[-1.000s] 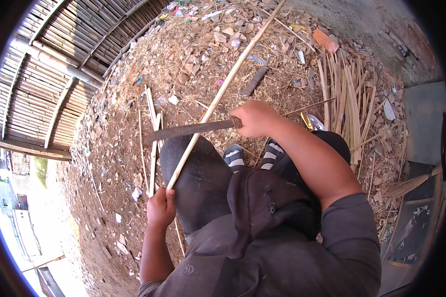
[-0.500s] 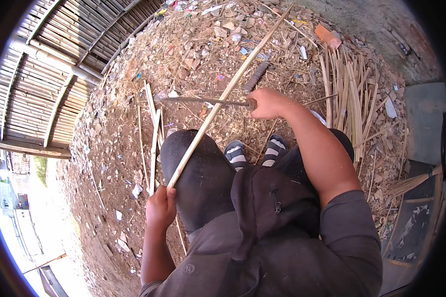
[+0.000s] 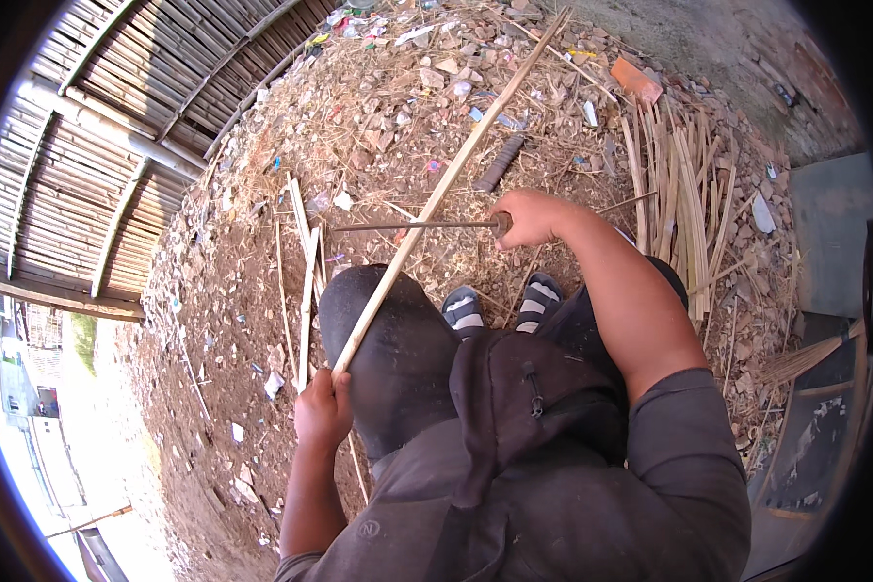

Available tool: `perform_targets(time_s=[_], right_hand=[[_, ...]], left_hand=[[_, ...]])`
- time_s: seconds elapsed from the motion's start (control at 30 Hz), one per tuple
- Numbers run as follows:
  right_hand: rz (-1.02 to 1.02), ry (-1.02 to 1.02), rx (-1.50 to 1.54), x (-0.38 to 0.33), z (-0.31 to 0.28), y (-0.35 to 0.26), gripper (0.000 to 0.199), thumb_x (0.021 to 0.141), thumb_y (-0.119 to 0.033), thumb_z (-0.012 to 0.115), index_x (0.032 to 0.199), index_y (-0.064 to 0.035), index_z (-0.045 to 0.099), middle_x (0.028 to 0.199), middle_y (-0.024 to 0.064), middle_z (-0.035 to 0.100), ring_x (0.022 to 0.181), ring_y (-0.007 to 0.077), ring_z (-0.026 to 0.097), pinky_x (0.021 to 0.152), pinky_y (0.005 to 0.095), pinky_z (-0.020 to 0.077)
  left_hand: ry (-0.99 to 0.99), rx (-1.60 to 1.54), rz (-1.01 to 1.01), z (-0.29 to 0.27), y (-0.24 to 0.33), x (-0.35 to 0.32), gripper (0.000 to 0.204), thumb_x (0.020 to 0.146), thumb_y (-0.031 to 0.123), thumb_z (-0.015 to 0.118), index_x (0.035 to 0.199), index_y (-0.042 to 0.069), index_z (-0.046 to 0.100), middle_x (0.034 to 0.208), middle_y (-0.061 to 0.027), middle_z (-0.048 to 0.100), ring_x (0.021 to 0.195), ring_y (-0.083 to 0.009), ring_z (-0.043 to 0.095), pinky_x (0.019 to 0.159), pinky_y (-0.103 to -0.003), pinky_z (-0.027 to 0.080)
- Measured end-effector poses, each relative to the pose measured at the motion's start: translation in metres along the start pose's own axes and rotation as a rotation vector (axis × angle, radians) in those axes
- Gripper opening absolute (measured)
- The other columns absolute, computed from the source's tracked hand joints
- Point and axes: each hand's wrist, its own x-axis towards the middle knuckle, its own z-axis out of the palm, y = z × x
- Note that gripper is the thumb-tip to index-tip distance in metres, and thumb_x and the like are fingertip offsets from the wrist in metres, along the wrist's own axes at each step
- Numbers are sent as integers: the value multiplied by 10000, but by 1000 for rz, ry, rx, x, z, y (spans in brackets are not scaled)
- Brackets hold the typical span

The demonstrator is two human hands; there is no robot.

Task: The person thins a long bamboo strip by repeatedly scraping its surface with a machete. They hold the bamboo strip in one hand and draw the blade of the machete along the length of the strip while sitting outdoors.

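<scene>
- Left hand (image 3: 323, 409): closed round the near end of a pale strip (image 3: 456, 173), thumb uppermost.
- Pale strip: runs from the left hand up past the left knee (image 3: 407, 359), its far end free, well beyond both hands.
- Right hand (image 3: 529, 218): wrapped round the handle of a long knife (image 3: 463, 224), whose thin blade points leftward across the strip; whether the two touch cannot be told.
- Handling (judged): strip probably light and stiff, springy along its length, likely to split with the grain; edges may splinter. The knife should be heavier, its weight toward the blade.
- Hold (judged): strip best gripped at the near end, fingers clear of the blade; knife by its handle only.
- Right of the right hand: a pile of similar strips (image 3: 687, 194).
</scene>
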Motion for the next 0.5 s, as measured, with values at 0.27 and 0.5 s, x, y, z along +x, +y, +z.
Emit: perform_targets(time_s=[0.27, 0.5], right_hand=[[-30, 134, -209, -5, 13, -53, 177, 722, -235, 713, 840, -108, 675, 781, 143, 680, 784, 361, 681, 707, 494, 526], [268, 168, -141, 2, 3, -1, 187, 782, -220, 654, 922, -106, 704, 918, 154, 711, 910, 367, 687, 781, 490, 547]], left_hand=[[-9, -10, -24, 3, -1, -10, 329, 998, 330, 550, 845, 41, 514, 700, -234, 617, 652, -475, 614, 560, -561, 460], [-30, 146, -28, -10, 6, 1, 354, 998, 357, 550, 830, 49, 501, 662, -218, 608, 619, -464, 610, 542, -547, 464]])
